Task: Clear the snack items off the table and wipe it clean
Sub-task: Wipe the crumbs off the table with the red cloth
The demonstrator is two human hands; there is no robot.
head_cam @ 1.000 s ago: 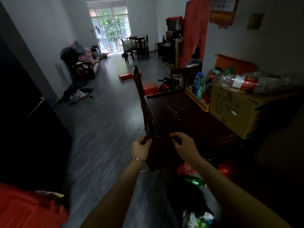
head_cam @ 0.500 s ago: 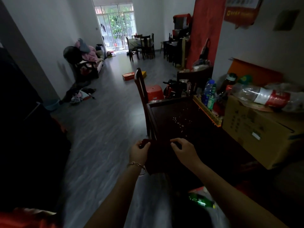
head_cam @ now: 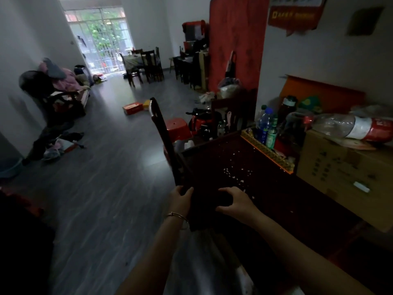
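Note:
A dark wooden table point(head_cam: 282, 201) stretches away to the right, with pale crumbs point(head_cam: 235, 175) scattered over its middle. Both my hands hold a dark cloth point(head_cam: 205, 206) at the table's near left corner. My left hand point(head_cam: 180, 201) grips the cloth's left edge, a bangle on the wrist. My right hand point(head_cam: 236, 202) grips its right side, fingers curled into the fabric. The cloth hangs down past the table's edge.
A dark chair point(head_cam: 164, 137) stands against the table's left side, a red stool point(head_cam: 177, 127) beyond it. Bottles point(head_cam: 266, 126), a gold-trimmed tray point(head_cam: 268, 153) and a cardboard box point(head_cam: 340, 173) line the table's right side. Open floor point(head_cam: 95, 188) lies to the left.
The view has moved closer to the table and tilted up. Both hands have carried the cloth forward to the table's near corner, still holding it.

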